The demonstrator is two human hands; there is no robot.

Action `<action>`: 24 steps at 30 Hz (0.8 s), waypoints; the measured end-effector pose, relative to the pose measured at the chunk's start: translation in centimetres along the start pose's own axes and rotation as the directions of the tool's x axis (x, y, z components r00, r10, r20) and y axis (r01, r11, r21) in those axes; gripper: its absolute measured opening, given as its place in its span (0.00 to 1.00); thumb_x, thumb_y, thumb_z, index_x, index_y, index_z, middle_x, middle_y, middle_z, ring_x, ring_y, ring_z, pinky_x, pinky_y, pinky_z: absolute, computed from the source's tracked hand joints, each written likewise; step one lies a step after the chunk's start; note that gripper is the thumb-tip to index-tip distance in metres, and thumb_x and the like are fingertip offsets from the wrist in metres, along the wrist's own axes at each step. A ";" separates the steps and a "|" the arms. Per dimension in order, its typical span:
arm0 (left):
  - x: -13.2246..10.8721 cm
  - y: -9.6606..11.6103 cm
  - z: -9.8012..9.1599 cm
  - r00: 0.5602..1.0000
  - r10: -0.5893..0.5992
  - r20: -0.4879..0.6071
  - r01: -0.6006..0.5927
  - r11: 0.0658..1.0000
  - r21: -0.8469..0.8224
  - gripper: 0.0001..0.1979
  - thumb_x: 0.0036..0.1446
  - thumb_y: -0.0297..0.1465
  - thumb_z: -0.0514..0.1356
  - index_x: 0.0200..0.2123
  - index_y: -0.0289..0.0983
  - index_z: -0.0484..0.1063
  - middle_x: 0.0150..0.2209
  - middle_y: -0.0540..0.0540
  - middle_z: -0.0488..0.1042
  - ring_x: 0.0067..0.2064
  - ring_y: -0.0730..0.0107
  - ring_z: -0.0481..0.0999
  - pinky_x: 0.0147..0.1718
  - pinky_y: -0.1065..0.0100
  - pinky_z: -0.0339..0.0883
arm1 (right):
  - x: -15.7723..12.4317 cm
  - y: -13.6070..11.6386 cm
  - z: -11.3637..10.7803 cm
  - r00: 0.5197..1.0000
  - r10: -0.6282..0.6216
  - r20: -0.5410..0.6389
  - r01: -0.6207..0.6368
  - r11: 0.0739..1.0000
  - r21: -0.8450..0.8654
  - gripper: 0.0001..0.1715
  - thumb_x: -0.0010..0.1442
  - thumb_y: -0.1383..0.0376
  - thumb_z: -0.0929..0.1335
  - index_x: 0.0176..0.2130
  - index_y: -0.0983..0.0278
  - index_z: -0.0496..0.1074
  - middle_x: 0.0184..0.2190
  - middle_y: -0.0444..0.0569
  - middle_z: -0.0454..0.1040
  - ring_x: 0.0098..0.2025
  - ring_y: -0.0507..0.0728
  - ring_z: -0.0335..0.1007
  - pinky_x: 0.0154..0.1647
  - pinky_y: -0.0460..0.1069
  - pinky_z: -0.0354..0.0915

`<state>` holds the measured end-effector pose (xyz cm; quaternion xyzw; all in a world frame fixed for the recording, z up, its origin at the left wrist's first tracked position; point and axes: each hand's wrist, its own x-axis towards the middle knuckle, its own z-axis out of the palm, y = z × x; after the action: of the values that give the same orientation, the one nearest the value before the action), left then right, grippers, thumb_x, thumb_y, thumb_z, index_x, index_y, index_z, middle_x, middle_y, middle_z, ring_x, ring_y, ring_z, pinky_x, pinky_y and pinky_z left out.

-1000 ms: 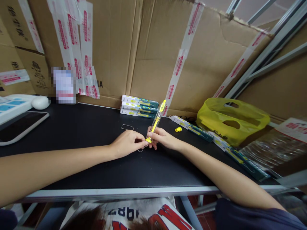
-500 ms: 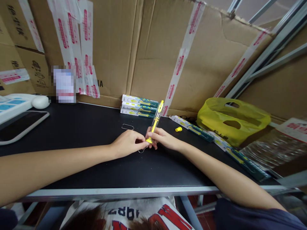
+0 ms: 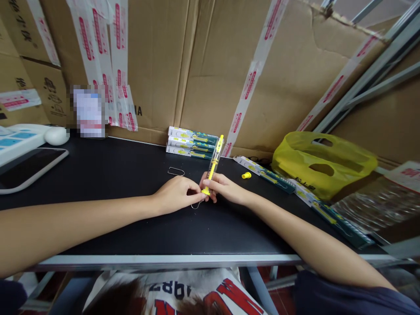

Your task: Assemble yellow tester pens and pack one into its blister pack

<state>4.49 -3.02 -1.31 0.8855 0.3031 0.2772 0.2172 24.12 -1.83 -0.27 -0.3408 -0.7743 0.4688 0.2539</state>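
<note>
My right hand [image 3: 227, 188] is closed around the lower part of a spring scale [image 3: 215, 160], a clear tube with yellow inner parts. The scale stands nearly upright, its top tilted a little to the right. At its yellow lower end, my left hand [image 3: 175, 192] pinches a bent wire hook [image 3: 196, 206], whose curve shows below the fingertips. Whether the hook is joined to the scale is hidden by the fingers. Another wire hook [image 3: 176, 171] lies on the black table beyond my left hand. A small yellow cap [image 3: 246, 175] rests to the right of my right hand.
Printed boxes [image 3: 190, 149] are stacked against the cardboard wall [image 3: 157, 65]. More such boxes [image 3: 262, 173] lie along the right, beside a yellow plastic bag [image 3: 295, 159] and a clear plastic package [image 3: 374, 205]. A phone [image 3: 31, 170] and a power strip [image 3: 19, 139] occupy the left side.
The camera view has shifted slightly. Both hands keep nearly the same pose at the lower end of the spring scale.
</note>
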 end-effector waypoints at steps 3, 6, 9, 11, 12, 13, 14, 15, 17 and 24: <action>0.0 0.0 0.0 1.000 0.006 0.006 -0.006 1.000 0.016 0.17 0.58 0.40 0.55 0.28 0.36 0.78 0.27 0.49 0.78 0.28 0.72 0.74 0.30 0.72 0.59 | 0.0 0.0 0.0 1.000 0.005 -0.001 -0.005 1.000 -0.005 0.20 0.61 0.50 0.63 0.33 0.66 0.62 0.21 0.43 0.71 0.18 0.47 0.62 0.19 0.42 0.62; -0.1 0.0 0.0 1.000 0.003 0.015 -0.004 1.000 0.019 0.17 0.58 0.41 0.55 0.28 0.36 0.78 0.28 0.49 0.78 0.29 0.72 0.74 0.30 0.72 0.59 | 0.0 -0.1 0.1 1.000 0.003 0.000 -0.003 1.000 -0.012 0.20 0.61 0.50 0.63 0.33 0.66 0.62 0.21 0.43 0.70 0.18 0.47 0.62 0.19 0.42 0.61; 0.0 0.0 -0.1 1.000 0.007 0.017 -0.008 1.000 0.019 0.17 0.58 0.40 0.55 0.29 0.36 0.78 0.29 0.48 0.79 0.30 0.72 0.74 0.30 0.72 0.59 | 0.0 -0.2 0.1 1.000 -0.001 0.002 0.001 1.000 -0.019 0.21 0.60 0.50 0.63 0.33 0.66 0.62 0.21 0.43 0.70 0.18 0.47 0.62 0.19 0.42 0.61; 0.0 0.1 -0.1 1.000 0.016 0.018 -0.016 1.000 0.022 0.16 0.58 0.39 0.55 0.29 0.36 0.78 0.29 0.48 0.78 0.30 0.72 0.74 0.31 0.73 0.59 | 0.0 -0.3 0.2 1.000 0.002 0.002 -0.002 1.000 -0.020 0.21 0.60 0.50 0.63 0.33 0.66 0.62 0.21 0.44 0.70 0.18 0.47 0.62 0.19 0.42 0.61; 0.0 0.1 -0.1 1.000 0.021 0.019 -0.021 0.999 0.024 0.16 0.58 0.39 0.55 0.29 0.36 0.78 0.29 0.48 0.78 0.30 0.72 0.74 0.31 0.73 0.60 | 0.0 -0.3 0.2 1.000 0.004 0.002 -0.004 1.000 -0.019 0.21 0.60 0.50 0.63 0.33 0.66 0.62 0.22 0.44 0.70 0.18 0.47 0.62 0.19 0.42 0.61; 0.0 0.0 -0.2 0.999 0.026 0.020 -0.026 0.999 0.024 0.16 0.58 0.39 0.55 0.29 0.36 0.78 0.29 0.48 0.78 0.30 0.72 0.74 0.31 0.73 0.60 | 0.0 -0.3 0.2 1.000 0.007 0.001 -0.007 1.000 -0.017 0.21 0.60 0.50 0.63 0.33 0.66 0.62 0.22 0.44 0.70 0.18 0.47 0.62 0.19 0.42 0.61; 0.0 0.0 -0.2 0.999 0.030 0.019 -0.030 0.999 0.025 0.16 0.58 0.39 0.55 0.29 0.36 0.78 0.29 0.48 0.78 0.30 0.72 0.74 0.31 0.73 0.59 | 0.0 -0.4 0.2 1.000 0.011 0.000 -0.011 1.000 -0.015 0.21 0.60 0.49 0.63 0.33 0.66 0.62 0.21 0.43 0.70 0.18 0.46 0.61 0.19 0.42 0.61; 0.1 0.0 -0.2 0.999 0.033 0.019 -0.034 0.999 0.025 0.16 0.58 0.39 0.55 0.29 0.36 0.78 0.29 0.48 0.78 0.30 0.72 0.74 0.31 0.73 0.59 | 0.0 -0.4 0.3 1.000 0.016 -0.001 -0.016 1.000 -0.014 0.21 0.60 0.49 0.63 0.33 0.66 0.62 0.21 0.43 0.70 0.18 0.46 0.61 0.19 0.42 0.61; 0.1 -0.1 -0.1 0.999 0.040 0.017 -0.041 0.999 0.027 0.17 0.58 0.40 0.55 0.28 0.36 0.78 0.28 0.48 0.78 0.29 0.72 0.73 0.31 0.73 0.59 | -0.1 -0.5 0.3 0.999 0.031 -0.009 -0.031 0.999 -0.018 0.22 0.59 0.48 0.63 0.33 0.66 0.62 0.21 0.43 0.70 0.18 0.46 0.62 0.19 0.42 0.62; 0.0 -0.1 0.1 0.997 0.071 0.026 -0.073 0.994 0.080 0.16 0.58 0.39 0.55 0.28 0.37 0.78 0.28 0.47 0.76 0.30 0.70 0.73 0.32 0.71 0.59 | -0.2 -0.6 0.4 0.999 0.051 -0.015 -0.052 0.997 -0.060 0.22 0.58 0.48 0.64 0.33 0.66 0.63 0.22 0.42 0.67 0.20 0.46 0.62 0.19 0.41 0.62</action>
<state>4.58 -2.97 -1.44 0.9072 0.2793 0.2619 0.1744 23.81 -2.36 0.07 -0.3713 -0.7774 0.4492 0.2366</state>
